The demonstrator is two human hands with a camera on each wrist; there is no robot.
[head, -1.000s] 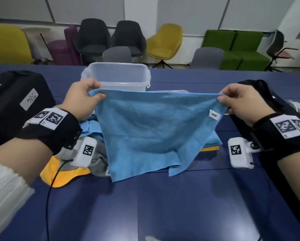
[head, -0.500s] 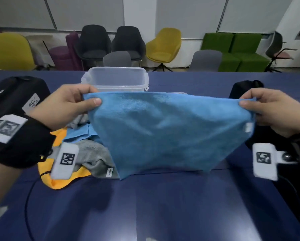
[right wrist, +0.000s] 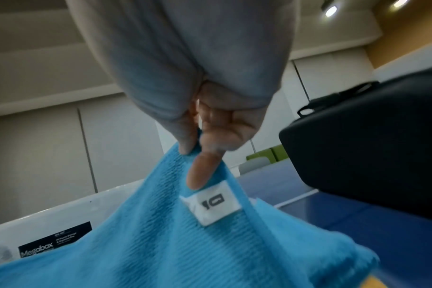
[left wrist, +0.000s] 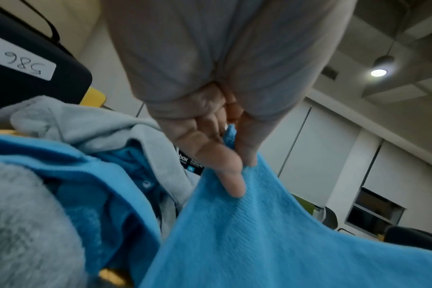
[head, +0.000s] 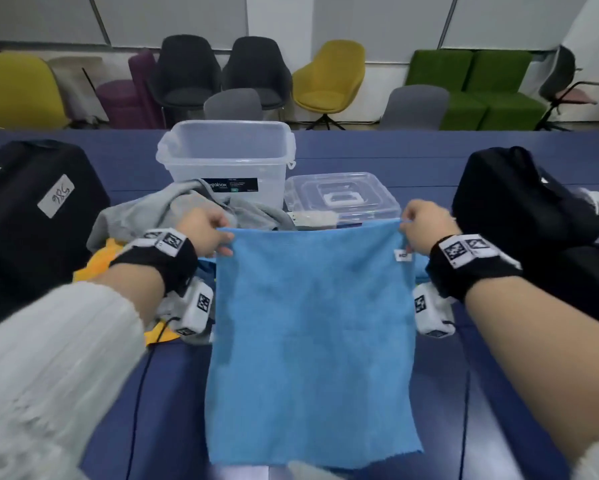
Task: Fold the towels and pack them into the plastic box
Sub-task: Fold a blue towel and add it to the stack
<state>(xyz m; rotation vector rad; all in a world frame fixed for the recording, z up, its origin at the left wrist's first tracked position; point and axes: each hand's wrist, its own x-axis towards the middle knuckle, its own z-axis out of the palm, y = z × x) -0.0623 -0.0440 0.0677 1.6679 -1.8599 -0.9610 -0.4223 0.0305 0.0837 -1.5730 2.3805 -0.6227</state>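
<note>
1. We pinched the top corners of the soft blue towel (head: 312,341) with our left hand (head: 206,233) and right hand (head: 426,225).
2. It hung flat and square above the table (head: 499,393).
3. The see-through plastic box (head: 227,157) stood behind, beside fluffy gray cloth (head: 166,209).

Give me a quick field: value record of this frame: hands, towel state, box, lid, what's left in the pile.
left hand: pinches the top left corner of the blue towel
right hand: pinches the top right corner, just above the white tag
blue towel: held up spread, unfolded, lower edge near the table
plastic box: open, behind the towel, no towels visible inside
lid: off, lying flat to the right of the box
pile: grey towel, yellow towel, more blue cloth, all unfolded
black cases: one at each side
</note>
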